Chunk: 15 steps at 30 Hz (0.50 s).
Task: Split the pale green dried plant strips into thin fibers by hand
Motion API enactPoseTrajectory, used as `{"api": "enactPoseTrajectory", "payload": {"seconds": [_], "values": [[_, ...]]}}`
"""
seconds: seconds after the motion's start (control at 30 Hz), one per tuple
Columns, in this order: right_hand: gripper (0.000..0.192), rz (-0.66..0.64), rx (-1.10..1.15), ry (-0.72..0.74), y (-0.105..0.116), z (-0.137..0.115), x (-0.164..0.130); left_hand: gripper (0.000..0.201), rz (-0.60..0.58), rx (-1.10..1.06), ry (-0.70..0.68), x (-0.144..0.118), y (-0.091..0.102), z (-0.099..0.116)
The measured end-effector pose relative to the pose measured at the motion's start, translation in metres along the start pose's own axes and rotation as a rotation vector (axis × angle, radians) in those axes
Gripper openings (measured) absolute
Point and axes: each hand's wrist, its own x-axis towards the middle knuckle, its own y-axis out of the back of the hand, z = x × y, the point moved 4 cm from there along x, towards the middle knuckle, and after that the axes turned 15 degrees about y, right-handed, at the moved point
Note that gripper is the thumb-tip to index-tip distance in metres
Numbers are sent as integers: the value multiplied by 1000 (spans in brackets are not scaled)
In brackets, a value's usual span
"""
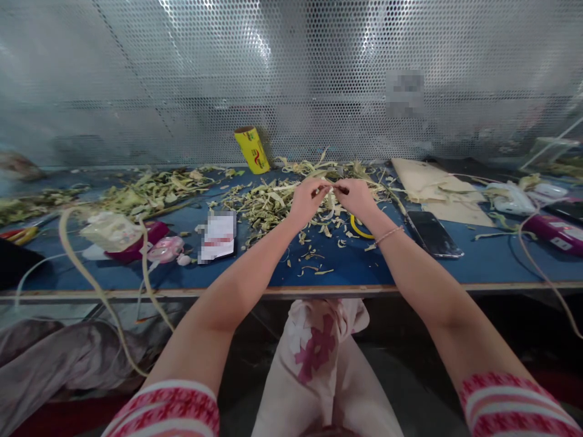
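Observation:
Over a pile of dried plant pieces (pixel 262 209), my left hand (pixel 308 199) and my right hand (pixel 357 198) meet with closed fingertips. Between them is a small pale plant strip (pixel 331 190), pinched from both sides; its exact shape is partly hidden by the fingers. Loose green and straw-coloured shreds lie under and around both hands. A yellow ring (pixel 359 229) rests on the blue tabletop (pixel 273 267), just below my right wrist.
A yellow cardboard tube (pixel 252 150) leans near the perforated metal wall (pixel 291 79). A dark phone (pixel 434 233) and brown paper (pixel 437 191) lie right. Leftward are another leaf heap (pixel 155 193), a pale-printed card (pixel 217 237), a pink trinket (pixel 165 249) and hoses (pixel 91 282).

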Motion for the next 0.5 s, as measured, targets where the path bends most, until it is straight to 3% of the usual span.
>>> {"api": "enactPoseTrajectory", "payload": {"seconds": [0.13,0.3,0.5], "values": [[21,-14,-3,-15,0,1,0,6,-85,-8,54,1,-6,-4],[22,5,54,-38,-2,3,0,2,-20,-5,8,1,-1,-4],[20,38,139,-94,-1,1,1,14,7,-34,17,3,3,-3]]}}
